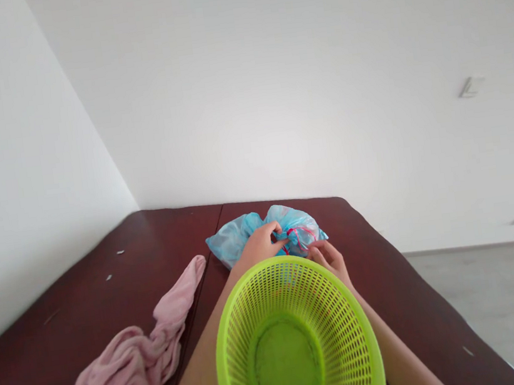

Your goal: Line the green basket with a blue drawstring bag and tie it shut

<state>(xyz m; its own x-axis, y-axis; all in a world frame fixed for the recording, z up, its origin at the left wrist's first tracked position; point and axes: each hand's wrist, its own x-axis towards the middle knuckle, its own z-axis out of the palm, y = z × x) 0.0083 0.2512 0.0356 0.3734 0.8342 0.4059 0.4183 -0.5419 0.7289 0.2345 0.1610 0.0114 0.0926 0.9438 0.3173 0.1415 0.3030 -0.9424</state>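
A translucent blue plastic bag (232,238) lies near the far edge of the table, bunched at its middle. A thin red string (300,229) loops around the gathered part. My left hand (263,242) has its thumb and forefinger closed on the bag at the gather. On the other side, my right hand (331,260) pinches the red string near its loop. Between my forearms, closest to me, is a lime green plastic basket (289,365) with slotted sides and nothing in it. Its far rim hides the lower part of the bag and some of my right hand.
A crumpled pink cloth (133,366) lies on the left of the dark red table (385,302). White walls (244,93) stand behind and to the left. Grey floor (497,293) shows beyond the table's right edge.
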